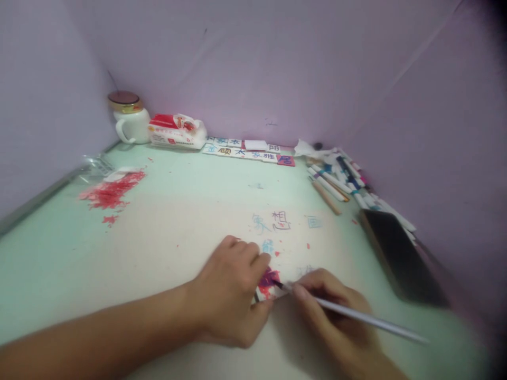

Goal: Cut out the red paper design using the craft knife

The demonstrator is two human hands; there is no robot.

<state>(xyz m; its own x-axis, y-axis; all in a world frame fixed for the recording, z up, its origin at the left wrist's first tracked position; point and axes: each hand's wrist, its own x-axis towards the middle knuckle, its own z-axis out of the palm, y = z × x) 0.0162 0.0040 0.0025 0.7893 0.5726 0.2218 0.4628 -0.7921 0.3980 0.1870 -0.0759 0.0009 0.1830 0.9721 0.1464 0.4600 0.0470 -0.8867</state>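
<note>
My left hand (233, 290) is closed over the left side of a small flat block (268, 278), its thumb at the near edge and its fingers bent at the far side. The block's visible face is red with purple patches, and part of it is hidden under my fingers. In a pen grip, my right hand (336, 306) holds a slim silver pen-like tool (364, 315). Its dark pointed tip meets the block's right part. I cannot tell whether that tip is a blade or bristles. Coloured written characters (280, 220) lie on the table beyond my hands.
Red shavings (113, 191) are heaped at left by a clear plastic wrapper (93, 168). Along the back stand a lidded white mug (134, 125), a tissue pack (178, 132) and rows of character tiles (241, 153). Pens (328, 184) and a dark phone (400, 258) lie at right.
</note>
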